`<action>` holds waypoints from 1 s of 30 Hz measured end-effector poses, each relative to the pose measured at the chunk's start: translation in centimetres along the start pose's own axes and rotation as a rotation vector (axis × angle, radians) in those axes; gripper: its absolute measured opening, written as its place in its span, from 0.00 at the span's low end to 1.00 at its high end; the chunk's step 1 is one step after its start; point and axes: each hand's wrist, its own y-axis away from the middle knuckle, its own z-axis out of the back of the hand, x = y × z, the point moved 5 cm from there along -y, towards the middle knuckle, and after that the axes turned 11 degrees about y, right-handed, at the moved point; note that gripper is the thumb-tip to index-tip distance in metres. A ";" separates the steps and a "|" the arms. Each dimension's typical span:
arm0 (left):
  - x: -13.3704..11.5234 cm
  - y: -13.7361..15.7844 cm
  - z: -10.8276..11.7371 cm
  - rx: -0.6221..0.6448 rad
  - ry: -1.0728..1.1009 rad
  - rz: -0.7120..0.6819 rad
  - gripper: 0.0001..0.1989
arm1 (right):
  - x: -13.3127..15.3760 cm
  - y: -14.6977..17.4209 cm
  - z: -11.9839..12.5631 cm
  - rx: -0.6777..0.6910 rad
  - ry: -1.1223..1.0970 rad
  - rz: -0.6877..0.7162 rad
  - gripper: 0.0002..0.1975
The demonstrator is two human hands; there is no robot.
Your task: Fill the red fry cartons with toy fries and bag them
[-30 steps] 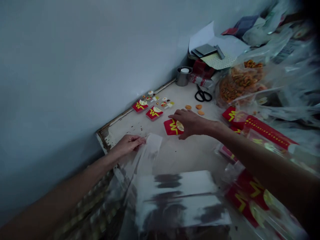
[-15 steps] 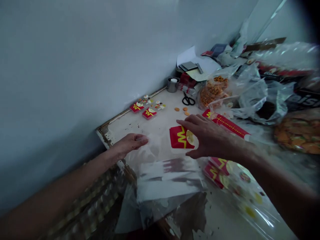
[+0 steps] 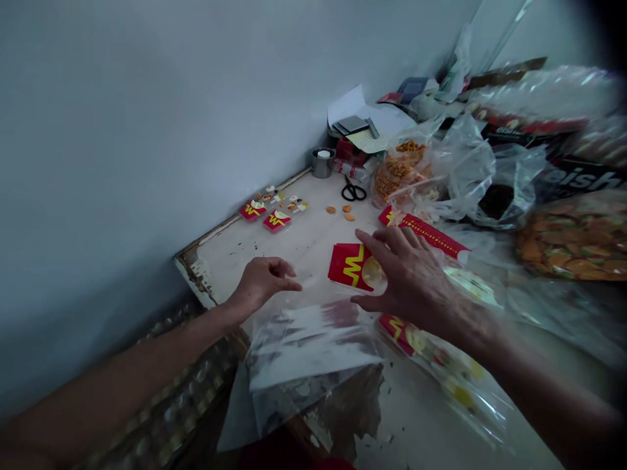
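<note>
My right hand [image 3: 409, 274] spans a small red packet [image 3: 351, 264] printed with a yellow zigzag letter. Its fingers lie along the far edge and the thumb along the near one. To the left, my left hand [image 3: 269, 281] has its thumb and curled fingers a little apart, with nothing plainly between them. Just below it lies a stack of clear plastic bags [image 3: 313, 352] at the table edge. Under my right forearm sits a filled clear bag [image 3: 441, 372] with a similar red packet [image 3: 398, 333] at its top end.
Two small red-fronted sets [image 3: 277, 220] lie by the wall. Orange discs [image 3: 349, 217], black scissors [image 3: 353, 190] and a metal cup [image 3: 323, 163] are farther back. Snack-filled bags [image 3: 401, 170] and a bag of round orange pieces [image 3: 578, 241] crowd the right side.
My left hand has parted its thumb and fingers near the clear bags. The red packet has shifted slightly right over the table with my right hand. The view has turned slightly right.
</note>
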 end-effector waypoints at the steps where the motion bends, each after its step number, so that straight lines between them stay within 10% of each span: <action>1: -0.1 0.0 -0.4 -0.016 -0.026 -0.026 0.22 | 0.1 0.2 0.0 -0.013 0.024 -0.020 0.50; 15: -1.1 2.0 -3.1 0.225 -0.051 -0.063 0.27 | 2.6 1.7 -3.1 0.011 0.070 -0.104 0.46; 30: -1.0 -1.4 -1.7 0.180 0.364 0.033 0.23 | 4.8 0.6 -4.5 0.086 -0.034 -0.046 0.50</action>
